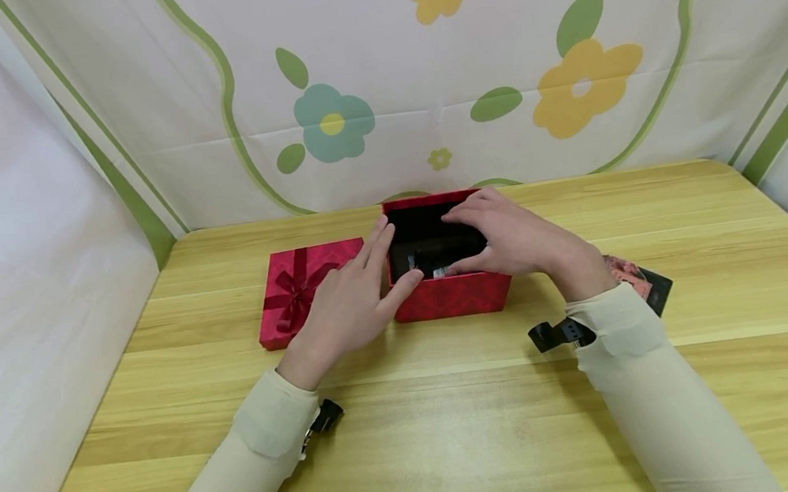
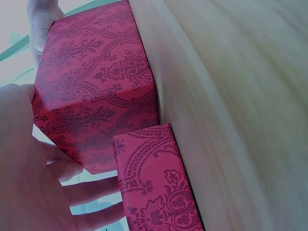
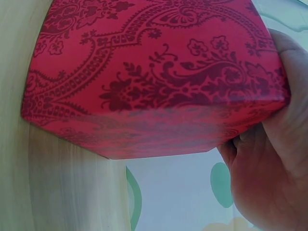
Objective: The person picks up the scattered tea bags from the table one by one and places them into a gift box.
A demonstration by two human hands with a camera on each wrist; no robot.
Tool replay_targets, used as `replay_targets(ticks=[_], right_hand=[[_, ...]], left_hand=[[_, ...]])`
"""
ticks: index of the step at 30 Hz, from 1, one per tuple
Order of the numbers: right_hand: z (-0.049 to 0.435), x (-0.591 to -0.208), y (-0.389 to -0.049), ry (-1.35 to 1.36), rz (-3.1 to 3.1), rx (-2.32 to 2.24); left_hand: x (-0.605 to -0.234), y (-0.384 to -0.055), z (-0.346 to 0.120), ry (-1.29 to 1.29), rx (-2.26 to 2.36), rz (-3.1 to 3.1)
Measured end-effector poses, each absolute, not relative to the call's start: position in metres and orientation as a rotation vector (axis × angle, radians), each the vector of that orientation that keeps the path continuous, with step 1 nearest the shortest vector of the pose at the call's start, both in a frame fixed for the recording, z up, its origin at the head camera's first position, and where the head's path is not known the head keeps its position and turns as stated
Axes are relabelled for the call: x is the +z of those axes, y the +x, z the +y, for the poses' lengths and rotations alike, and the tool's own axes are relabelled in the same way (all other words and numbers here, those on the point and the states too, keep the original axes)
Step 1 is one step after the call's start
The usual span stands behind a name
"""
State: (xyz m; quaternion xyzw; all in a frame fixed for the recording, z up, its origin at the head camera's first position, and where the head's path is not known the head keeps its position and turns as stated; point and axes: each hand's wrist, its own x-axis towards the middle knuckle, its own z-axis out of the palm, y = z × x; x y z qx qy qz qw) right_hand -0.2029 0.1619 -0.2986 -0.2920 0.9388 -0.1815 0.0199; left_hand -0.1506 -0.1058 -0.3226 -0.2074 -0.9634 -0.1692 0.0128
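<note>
A red patterned gift box point(image 1: 452, 297) stands uncovered on the table, its inside black. Dark contents with a small white-and-black striped label point(image 1: 440, 272) lie within. My left hand point(image 1: 351, 301) is at the box's left side, fingers extended along the rim and thumb by the front edge. My right hand point(image 1: 517, 234) arches over the right rim, with thumb and fingertips spread apart inside the opening. Whether they grip anything dark is unclear; in the right wrist view the box wall point(image 3: 159, 72) hides the fingertips. The box lid point(image 1: 279, 308) with a dark red ribbon bow lies left of the box.
A pink and black flat packet point(image 1: 643, 281) lies right of the box, partly hidden by my right wrist. Behind the wooden table point(image 1: 426, 433) hangs a white flowered cloth point(image 1: 406, 78), close to the box's back.
</note>
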Motion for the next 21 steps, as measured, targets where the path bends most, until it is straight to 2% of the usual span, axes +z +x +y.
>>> replay_targets(ticks=[13, 21], right_hand=[[0.166, -0.297, -0.203, -0.86, 2.896, -0.722], [0.181, -0.282, -0.196, -0.757, 2.936, -0.896]], left_hand=[[-0.321, -0.15, -0.107, -0.637, -0.545, -3.013], [-0.321, -0.15, -0.106, -0.645, -0.563, -3.004]])
